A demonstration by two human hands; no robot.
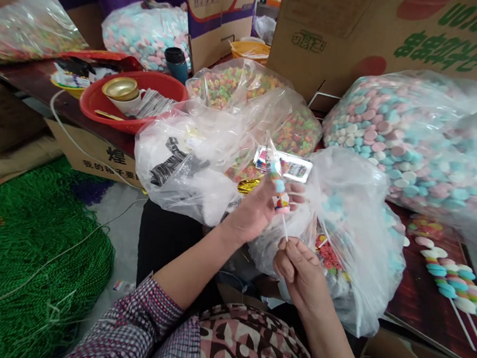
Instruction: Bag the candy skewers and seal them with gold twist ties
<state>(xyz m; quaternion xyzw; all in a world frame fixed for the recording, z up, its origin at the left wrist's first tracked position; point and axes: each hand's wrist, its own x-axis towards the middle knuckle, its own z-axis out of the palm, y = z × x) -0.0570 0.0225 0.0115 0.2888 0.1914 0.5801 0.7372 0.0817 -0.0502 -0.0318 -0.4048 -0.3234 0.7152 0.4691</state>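
Note:
A candy skewer (pixel 280 185) with blue, white and pink pieces stands tilted in front of me, with clear plastic film seeming to cover its top. My left hand (pixel 255 211) is closed around its candy part, some fingers stretched out behind it. Lower down, the fingertips of my right hand (pixel 303 270) pinch the skewer's white stick. Just behind the left hand lie shiny printed wrappers (pixel 297 168) and a bundle of gold twist ties (pixel 248 186). An open clear bag of pastel candies (pixel 347 208) is beside my right hand, with red ring candies (pixel 328 255) near its wrist.
Finished-looking candy skewers (pixel 455 278) lie on the dark red table (pixel 426 309) at right. A big bag of pastel candies (pixel 381 132) stands behind them. At left are a red basin (pixel 95 108), a dark bottle (pixel 176 64) and green cord (pixel 41 248) on the floor. Cardboard boxes (pixel 343 47) stand behind.

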